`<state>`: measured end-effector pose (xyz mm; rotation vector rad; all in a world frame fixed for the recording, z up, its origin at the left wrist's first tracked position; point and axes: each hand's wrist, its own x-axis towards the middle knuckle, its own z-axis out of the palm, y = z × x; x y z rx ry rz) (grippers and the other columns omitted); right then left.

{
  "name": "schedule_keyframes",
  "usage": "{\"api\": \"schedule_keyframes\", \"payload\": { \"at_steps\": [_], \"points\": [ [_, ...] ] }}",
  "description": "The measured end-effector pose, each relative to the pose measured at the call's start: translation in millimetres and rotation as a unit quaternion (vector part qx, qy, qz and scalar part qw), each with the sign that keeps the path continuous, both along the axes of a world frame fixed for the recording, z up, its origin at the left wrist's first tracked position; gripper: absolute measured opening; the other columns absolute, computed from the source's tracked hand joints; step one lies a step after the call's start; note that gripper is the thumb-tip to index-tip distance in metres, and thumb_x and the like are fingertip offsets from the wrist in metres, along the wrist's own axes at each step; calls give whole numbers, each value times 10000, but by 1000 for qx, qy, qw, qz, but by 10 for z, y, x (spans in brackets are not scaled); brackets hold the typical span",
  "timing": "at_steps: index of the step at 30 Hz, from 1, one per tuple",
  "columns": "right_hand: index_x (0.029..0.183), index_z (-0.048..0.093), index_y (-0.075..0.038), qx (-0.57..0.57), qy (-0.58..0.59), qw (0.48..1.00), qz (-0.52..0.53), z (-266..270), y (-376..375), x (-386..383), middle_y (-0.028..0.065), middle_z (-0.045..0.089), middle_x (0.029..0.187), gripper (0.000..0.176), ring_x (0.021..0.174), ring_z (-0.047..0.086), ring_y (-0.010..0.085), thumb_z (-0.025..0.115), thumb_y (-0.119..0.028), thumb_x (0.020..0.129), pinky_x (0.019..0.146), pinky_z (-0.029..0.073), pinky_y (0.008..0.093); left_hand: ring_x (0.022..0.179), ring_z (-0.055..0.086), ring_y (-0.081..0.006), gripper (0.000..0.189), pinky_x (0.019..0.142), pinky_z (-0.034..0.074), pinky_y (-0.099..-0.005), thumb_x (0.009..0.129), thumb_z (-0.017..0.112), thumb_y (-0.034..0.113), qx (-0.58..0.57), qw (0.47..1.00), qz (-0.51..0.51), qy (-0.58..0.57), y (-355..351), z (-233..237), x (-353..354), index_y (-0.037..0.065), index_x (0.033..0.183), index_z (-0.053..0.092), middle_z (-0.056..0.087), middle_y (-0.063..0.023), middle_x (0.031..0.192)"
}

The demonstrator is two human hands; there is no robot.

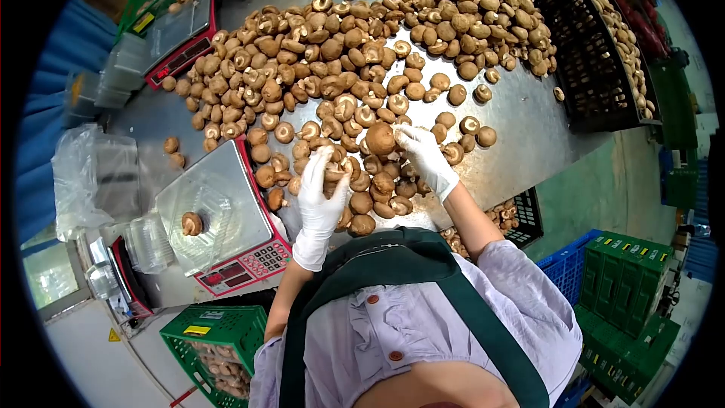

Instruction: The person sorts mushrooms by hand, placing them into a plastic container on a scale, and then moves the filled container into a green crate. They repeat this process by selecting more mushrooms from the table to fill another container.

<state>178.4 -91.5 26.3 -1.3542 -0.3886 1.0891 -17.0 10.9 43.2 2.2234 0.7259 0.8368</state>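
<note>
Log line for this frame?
left hand: on mushroom pile | right hand: holding big mushroom | scale tray: single mushroom

right hand (pixel 425 157) grips a mushroom (pixel 380 138), left hand (pixel 321 198) rests on the mushroom pile (pixel 340 53) beside a scale (pixel 234 204).

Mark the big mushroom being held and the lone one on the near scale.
held mushroom (pixel 380 138): head view, centre of its cap.
mushroom on the scale (pixel 191 223): head view, on its cap.

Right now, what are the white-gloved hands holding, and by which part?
The right hand pinches a big round brown mushroom by its cap's edge. The left hand curls around a smaller brown mushroom; the part cannot be told.
</note>
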Motion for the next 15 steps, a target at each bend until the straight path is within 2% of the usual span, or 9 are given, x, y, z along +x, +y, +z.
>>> {"api": "schedule_keyframes", "payload": {
  "at_steps": [2,4,5,8,10,11,12,13,15],
  "points": [
    [1140,566,19,32,63,997,-2,82,-2,-81,69,631,958,297,758,585,109,524,-171,916,655,480,234,1081,548,-260,619,891,461,-323,699,750,85,-74,996,-34,-42,-54,26,105,3,1245,471,524,-147,1220],
    [1131,560,31,50,182,982,9,111,-21,-151,94,632,955,299,775,601,134,520,-178,921,646,495,236,1009,580,-203,680,781,502,-275,686,770,100,-237,970,-42,-40,-143,80,191,-2,1275,446,530,-128,1216],
    [1110,564,33,18,155,987,29,76,-36,-194,115,633,954,290,727,609,146,522,-184,922,631,502,241,954,586,-147,717,705,508,-241,685,780,115,-281,956,-58,-65,-166,130,251,-5,1297,425,544,-110,1194],
    [1044,589,28,-56,13,990,128,125,-61,-188,82,654,820,255,636,609,121,510,-185,929,621,499,228,936,584,-129,585,682,505,-227,735,743,93,-228,968,-93,-40,-126,45,278,-25,1238,469,570,-98,1140],
    [922,641,-4,-89,-34,988,118,141,-24,-73,63,663,804,208,663,599,102,501,-157,916,621,491,231,910,589,-124,455,659,497,-214,787,688,67,-457,876,-61,-139,-136,-88,263,-34,1188,499,578,-92,1102],
    [925,648,-15,-122,-86,983,103,81,2,34,55,663,802,190,662,594,102,515,-149,897,626,489,239,910,584,-136,388,721,488,-214,830,629,85,-560,825,-33,-69,-50,-119,176,-22,1183,507,563,-81,1113],
    [927,654,-26,-155,-137,974,87,18,30,139,46,662,799,176,660,588,102,530,-140,878,631,487,248,896,563,-150,349,726,462,-236,846,571,123,-637,765,-9,-95,-35,-54,123,-8,1167,522,561,-80,1125],
    [943,661,-38,-188,-209,959,36,91,62,198,36,668,809,174,663,576,97,558,-131,838,656,483,261,921,554,-172,375,757,451,-276,831,534,145,-674,725,-28,-137,-15,-70,54,8,1179,517,557,-79,1140],
    [987,648,-49,-162,-364,917,-11,-289,136,492,113,674,870,238,763,626,218,604,-188,799,737,490,312,1043,516,-231,489,835,410,-363,757,450,203,-728,664,-61,-159,32,-205,-99,58,1222,493,539,-81,1187]
  ]
}}
